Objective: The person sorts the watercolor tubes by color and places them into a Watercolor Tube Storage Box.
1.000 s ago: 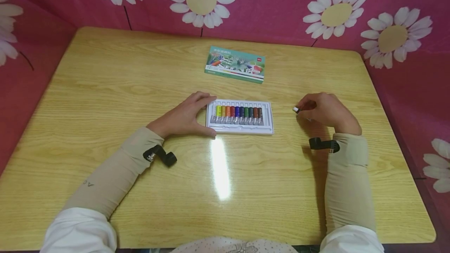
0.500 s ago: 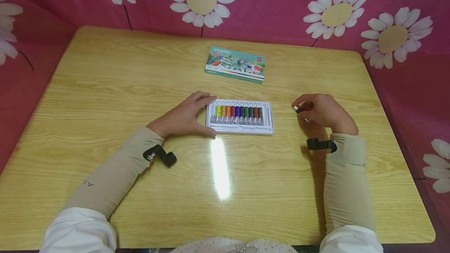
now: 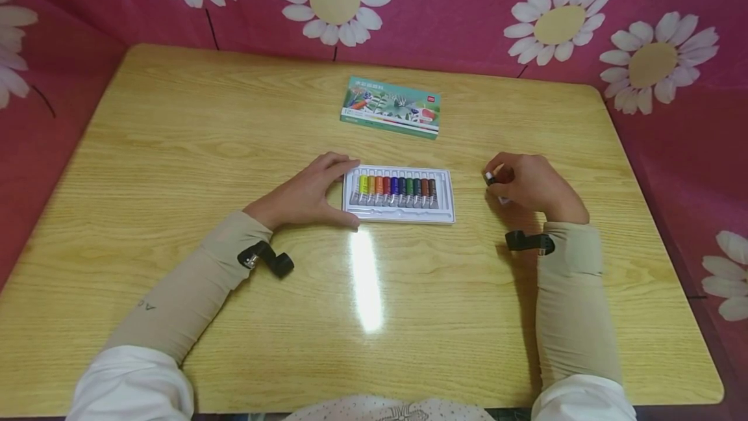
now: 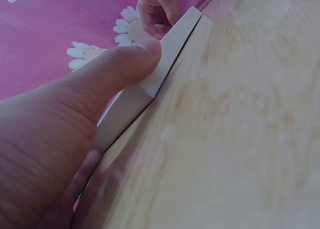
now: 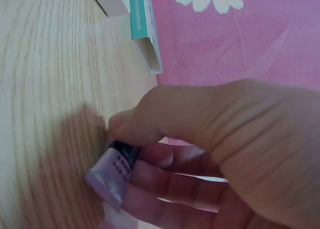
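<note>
A white plastic tray [image 3: 403,214] with a row of small paint tubes [image 3: 398,191] in several colours lies mid-table. At its left end my left hand [image 3: 304,193] grips it, thumb on the front side and fingers at the back corner. The thumb [image 4: 130,64] presses the tray's side wall [image 4: 172,49] in the left wrist view. To the right of the tray, my right hand [image 3: 534,182] pinches a single paint tube [image 5: 114,174] between thumb and fingers. This tube has a black band and a pale, crimped end. In the head view its white cap shows, while the fingers hide much of it.
Behind the tray lies a green printed cardboard box [image 3: 390,108]; its open end [image 5: 149,56] shows in the right wrist view. A pink cloth [image 3: 444,5] with daisies hangs along the back and sides of the wooden table [image 3: 234,115].
My right hand has shifted slightly left towards the tray, and the tube has turned a little in its fingers. The left hand and the tray have stayed in place.
</note>
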`<act>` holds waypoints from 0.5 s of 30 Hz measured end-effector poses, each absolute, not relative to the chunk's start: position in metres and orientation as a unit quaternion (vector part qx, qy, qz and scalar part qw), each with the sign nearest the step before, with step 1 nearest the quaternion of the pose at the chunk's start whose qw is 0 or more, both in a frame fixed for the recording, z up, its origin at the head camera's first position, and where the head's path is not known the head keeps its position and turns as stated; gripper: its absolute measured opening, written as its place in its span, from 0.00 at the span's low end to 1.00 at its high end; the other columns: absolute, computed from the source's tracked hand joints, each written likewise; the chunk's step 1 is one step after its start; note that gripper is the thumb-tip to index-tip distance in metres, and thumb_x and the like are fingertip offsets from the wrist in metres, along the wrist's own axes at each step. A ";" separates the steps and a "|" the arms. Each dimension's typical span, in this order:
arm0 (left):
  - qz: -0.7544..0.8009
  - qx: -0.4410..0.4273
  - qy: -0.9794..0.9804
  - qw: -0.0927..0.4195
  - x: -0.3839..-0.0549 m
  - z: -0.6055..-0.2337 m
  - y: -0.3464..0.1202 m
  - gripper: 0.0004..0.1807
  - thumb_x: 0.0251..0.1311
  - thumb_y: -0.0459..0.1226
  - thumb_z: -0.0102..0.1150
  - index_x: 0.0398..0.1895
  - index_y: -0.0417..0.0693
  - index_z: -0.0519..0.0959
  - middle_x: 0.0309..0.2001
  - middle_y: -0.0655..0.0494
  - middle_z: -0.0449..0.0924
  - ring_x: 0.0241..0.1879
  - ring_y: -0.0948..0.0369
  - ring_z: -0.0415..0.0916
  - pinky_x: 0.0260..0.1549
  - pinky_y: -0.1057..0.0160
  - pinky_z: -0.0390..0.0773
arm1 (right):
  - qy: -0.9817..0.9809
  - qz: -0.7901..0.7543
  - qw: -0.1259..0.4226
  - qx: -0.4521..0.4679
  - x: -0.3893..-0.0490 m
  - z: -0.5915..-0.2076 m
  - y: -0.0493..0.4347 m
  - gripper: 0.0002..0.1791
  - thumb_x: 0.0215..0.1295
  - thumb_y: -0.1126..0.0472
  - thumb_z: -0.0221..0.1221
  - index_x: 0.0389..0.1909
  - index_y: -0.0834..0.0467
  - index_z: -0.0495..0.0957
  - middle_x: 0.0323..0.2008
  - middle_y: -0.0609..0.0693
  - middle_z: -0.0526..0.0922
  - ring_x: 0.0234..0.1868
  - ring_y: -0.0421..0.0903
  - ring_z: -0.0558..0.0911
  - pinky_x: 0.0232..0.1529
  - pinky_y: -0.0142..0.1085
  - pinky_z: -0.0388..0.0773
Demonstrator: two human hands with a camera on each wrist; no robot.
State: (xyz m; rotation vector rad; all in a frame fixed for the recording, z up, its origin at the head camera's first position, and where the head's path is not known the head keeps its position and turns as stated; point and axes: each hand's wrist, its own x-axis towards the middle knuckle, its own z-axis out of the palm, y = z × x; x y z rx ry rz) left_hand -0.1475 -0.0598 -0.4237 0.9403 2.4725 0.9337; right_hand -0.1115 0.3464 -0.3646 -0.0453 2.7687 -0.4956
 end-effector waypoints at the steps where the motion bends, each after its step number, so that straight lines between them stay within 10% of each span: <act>1: 0.328 0.331 0.869 0.167 -0.147 -0.424 -0.060 0.65 0.42 0.68 0.77 0.82 0.58 0.57 0.80 0.54 0.55 0.79 0.54 0.55 0.80 0.47 0.59 | 0.972 -0.172 0.157 -0.018 -0.112 -0.365 0.346 0.17 0.66 0.62 0.66 0.55 0.57 0.80 0.44 0.61 0.86 0.40 0.51 0.82 0.41 0.41 0.80; 15: 0.326 0.333 0.869 0.165 -0.148 -0.423 -0.060 0.65 0.42 0.68 0.77 0.83 0.58 0.56 0.80 0.54 0.56 0.79 0.54 0.55 0.80 0.47 0.59 | 0.976 -0.175 0.129 -0.014 -0.111 -0.361 0.331 0.17 0.66 0.59 0.67 0.53 0.56 0.77 0.43 0.60 0.83 0.44 0.54 0.79 0.46 0.45 0.78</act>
